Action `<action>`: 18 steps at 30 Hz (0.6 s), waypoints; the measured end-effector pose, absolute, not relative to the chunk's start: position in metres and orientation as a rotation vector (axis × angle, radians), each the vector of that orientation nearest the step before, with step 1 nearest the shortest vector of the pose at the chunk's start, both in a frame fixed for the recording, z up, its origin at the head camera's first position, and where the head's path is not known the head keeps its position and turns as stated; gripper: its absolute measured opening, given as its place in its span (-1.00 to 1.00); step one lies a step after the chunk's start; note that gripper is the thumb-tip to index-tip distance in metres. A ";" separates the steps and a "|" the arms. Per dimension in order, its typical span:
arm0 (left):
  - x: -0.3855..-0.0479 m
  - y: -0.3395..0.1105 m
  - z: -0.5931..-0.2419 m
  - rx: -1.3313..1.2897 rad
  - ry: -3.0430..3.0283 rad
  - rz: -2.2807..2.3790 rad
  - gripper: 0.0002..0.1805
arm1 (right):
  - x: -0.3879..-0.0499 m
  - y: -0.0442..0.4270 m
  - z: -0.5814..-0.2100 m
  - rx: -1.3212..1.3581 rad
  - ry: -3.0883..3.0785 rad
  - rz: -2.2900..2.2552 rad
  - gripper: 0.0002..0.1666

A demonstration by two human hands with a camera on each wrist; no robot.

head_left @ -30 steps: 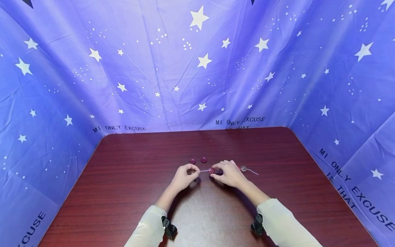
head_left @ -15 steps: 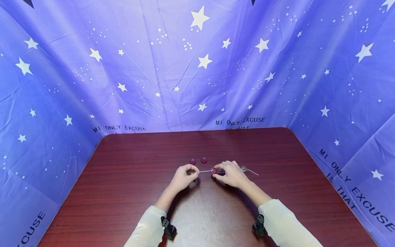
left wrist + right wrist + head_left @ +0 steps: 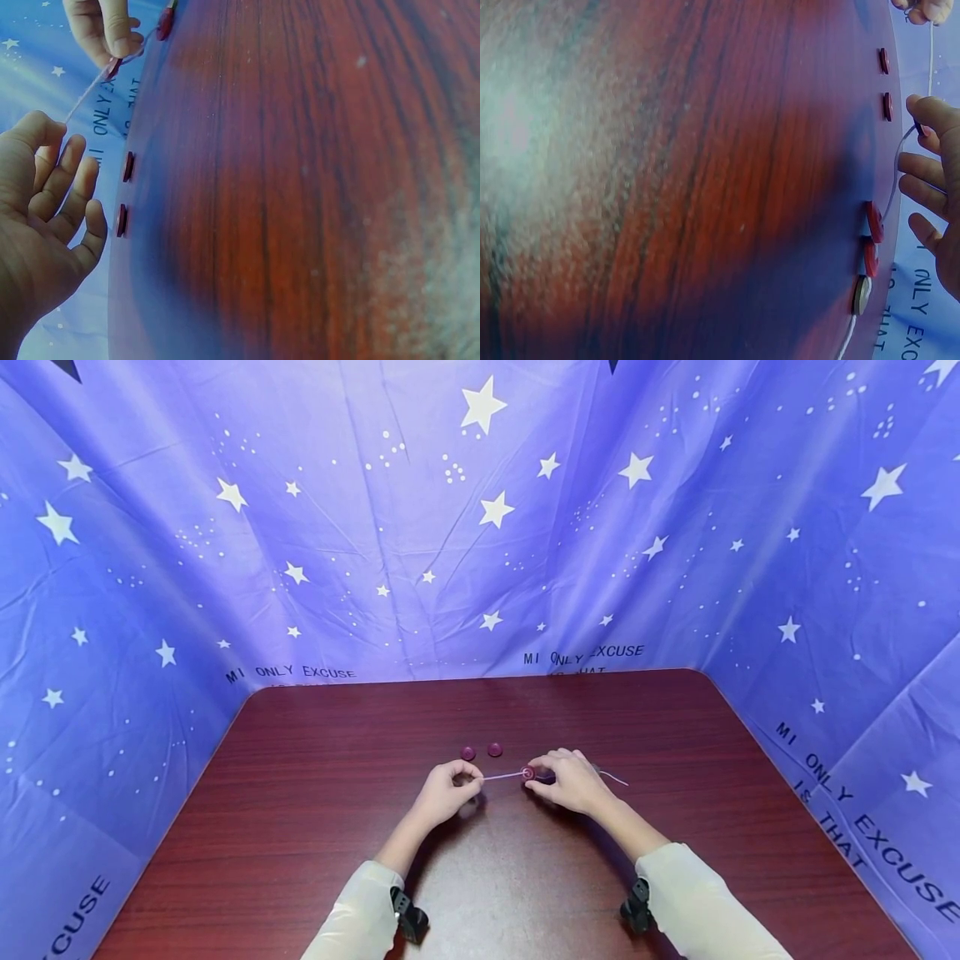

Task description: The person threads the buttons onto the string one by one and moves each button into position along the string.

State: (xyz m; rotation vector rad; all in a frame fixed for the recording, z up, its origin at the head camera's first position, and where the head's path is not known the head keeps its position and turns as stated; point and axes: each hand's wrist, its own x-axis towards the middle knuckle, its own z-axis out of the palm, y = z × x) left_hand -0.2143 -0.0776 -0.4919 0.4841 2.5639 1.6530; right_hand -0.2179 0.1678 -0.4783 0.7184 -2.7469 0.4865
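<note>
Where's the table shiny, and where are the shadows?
Head view: pale glare on the reddish wooden table, front centre; shadows under the left hand and right hand. Left wrist view: whitish glare, lower right. Right wrist view: bright glare, far left; dark shadow beside the round greyish button.

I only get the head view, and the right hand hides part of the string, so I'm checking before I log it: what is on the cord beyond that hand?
Observer: The right wrist view shows two red buttons and a grey button threaded on the cord there.

Operator: Which of them comes first after the right hand?

Observer: The red ones; the grey button is farthest along, with bare cord running on past it.

Operator: And does the cord run straight from the held button to those?

Observer: No, in the right wrist view that stretch bends in a loose curve.
</note>
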 end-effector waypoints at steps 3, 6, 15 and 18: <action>-0.214 -0.078 -0.491 0.475 2.558 1.656 -0.96 | -0.218 0.170 -0.479 0.725 -2.745 0.480 -0.66; -0.213 -0.078 -0.492 0.470 2.554 1.651 -0.96 | -0.218 0.173 -0.480 0.728 -2.749 0.479 -0.66; -0.213 -0.079 -0.492 0.478 2.534 1.649 -0.94 | -0.218 0.184 -0.482 0.719 -2.737 0.444 -0.68; -0.214 -0.080 -0.493 0.481 2.536 1.646 -0.94 | -0.219 0.186 -0.482 0.711 -2.745 0.434 -0.67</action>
